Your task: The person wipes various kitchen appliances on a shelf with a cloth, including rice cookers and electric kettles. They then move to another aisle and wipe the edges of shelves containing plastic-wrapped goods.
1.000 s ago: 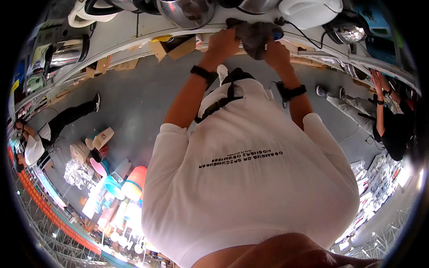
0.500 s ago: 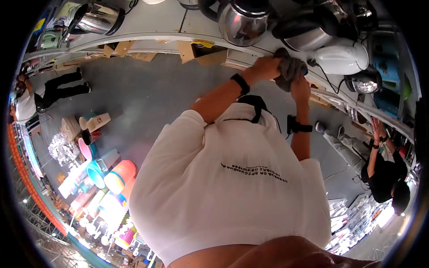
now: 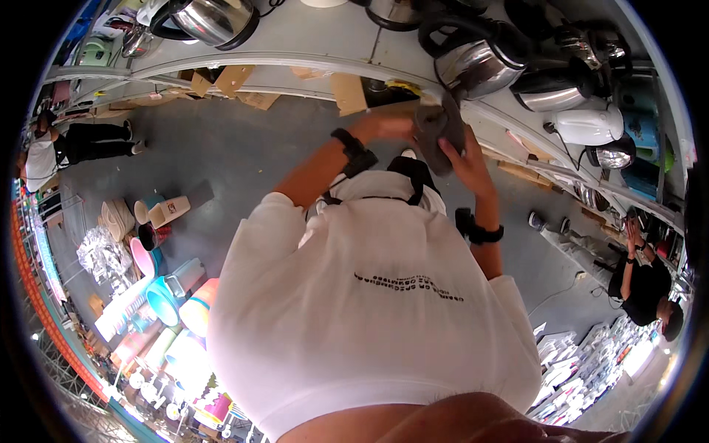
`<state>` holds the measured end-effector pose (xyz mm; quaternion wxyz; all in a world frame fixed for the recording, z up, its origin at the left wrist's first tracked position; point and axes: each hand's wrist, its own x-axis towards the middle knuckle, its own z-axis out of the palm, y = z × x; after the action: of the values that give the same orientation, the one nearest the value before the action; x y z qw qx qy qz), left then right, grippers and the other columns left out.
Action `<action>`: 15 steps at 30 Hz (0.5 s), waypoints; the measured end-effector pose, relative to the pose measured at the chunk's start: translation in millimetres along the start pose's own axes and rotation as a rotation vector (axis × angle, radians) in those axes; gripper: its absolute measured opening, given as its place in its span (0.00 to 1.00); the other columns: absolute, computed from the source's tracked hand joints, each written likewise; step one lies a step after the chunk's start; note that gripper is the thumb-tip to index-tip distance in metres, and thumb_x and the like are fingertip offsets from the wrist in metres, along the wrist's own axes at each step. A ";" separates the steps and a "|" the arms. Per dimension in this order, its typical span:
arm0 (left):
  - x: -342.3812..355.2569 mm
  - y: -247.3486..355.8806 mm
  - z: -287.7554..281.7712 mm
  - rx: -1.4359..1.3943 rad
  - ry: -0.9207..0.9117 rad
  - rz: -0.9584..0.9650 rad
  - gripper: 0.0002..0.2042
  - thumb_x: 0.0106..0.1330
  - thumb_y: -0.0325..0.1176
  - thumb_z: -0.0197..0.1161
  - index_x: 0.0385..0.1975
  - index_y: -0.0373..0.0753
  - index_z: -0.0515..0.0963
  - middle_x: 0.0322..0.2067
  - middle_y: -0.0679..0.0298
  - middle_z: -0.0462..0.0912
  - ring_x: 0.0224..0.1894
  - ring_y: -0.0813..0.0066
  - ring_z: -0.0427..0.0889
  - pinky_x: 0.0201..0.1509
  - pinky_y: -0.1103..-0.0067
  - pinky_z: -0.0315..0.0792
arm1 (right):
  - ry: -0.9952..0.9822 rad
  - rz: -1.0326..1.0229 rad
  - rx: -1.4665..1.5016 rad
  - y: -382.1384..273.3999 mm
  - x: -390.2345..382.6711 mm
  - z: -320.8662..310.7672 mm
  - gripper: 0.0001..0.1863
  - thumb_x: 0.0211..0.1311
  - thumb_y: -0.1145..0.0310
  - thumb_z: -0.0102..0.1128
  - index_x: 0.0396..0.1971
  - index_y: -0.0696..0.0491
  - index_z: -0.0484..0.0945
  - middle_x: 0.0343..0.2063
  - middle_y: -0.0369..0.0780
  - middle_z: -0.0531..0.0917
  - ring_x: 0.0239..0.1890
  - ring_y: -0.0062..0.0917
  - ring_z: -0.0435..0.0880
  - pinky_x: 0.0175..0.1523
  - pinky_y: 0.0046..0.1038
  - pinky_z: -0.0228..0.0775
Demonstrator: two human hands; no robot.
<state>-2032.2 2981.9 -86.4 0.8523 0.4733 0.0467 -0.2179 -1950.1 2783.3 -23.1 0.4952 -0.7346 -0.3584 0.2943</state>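
I am holding a limp, dark grey fabric cloth (image 3: 436, 134) between both hands, and it is hanging at the front edge of a long, pale shelf (image 3: 310, 52). My right hand (image 3: 470, 166) is gripping the cloth's right side, the thumb lying against its face and the fingers lining its edge; this grip is closing around fabric only. My left hand (image 3: 395, 125) is meeting the cloth's left side, but it is blurring, and I cannot tell how far that grip is closed. Just above the cloth, a silver metal kettle with a black handle (image 3: 484, 68) is resting near the shelf edge; I cannot tell whether the two are touching. Farther right, a white plastic kettle (image 3: 587, 125) and a rounded chrome appliance (image 3: 615, 153) are sitting side by side. Well to the left, another shiny silver kettle with black trim (image 3: 214, 21) is occupying the same shelf. Below the shelf, an open brown cardboard box (image 3: 348, 94) is showing. To my right, a co-worker in a black shirt (image 3: 641, 292) is holding both hands close together.
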 end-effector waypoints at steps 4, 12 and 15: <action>-82.4 35.4 -25.4 0.200 0.330 0.136 0.27 0.60 0.30 0.60 0.59 0.34 0.62 0.47 0.59 0.76 0.48 0.68 0.78 0.51 0.72 0.75 | -0.063 -0.190 -0.276 -23.9 41.0 52.4 0.25 0.58 0.66 0.62 0.55 0.57 0.70 0.46 0.49 0.75 0.49 0.43 0.76 0.55 0.37 0.68; -156.6 83.4 -131.7 1.280 1.165 0.462 0.28 0.57 0.32 0.65 0.59 0.46 0.64 0.45 0.47 0.76 0.47 0.51 0.77 0.47 0.62 0.73 | 0.125 -0.337 -0.523 -50.1 108.9 138.5 0.21 0.60 0.65 0.58 0.52 0.54 0.74 0.49 0.47 0.75 0.48 0.42 0.77 0.52 0.37 0.70; -148.4 54.9 -175.2 1.602 1.210 0.253 0.30 0.60 0.39 0.61 0.64 0.48 0.62 0.55 0.44 0.69 0.58 0.42 0.67 0.57 0.52 0.65 | 0.236 -0.354 -0.798 -26.2 110.6 150.8 0.22 0.60 0.63 0.58 0.53 0.57 0.74 0.52 0.47 0.75 0.50 0.41 0.78 0.53 0.35 0.71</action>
<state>-2120.8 3200.4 -96.7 0.1336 0.9385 0.2603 0.1831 -2012.0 2958.3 -57.8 0.2535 -0.8239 -0.5052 -0.0417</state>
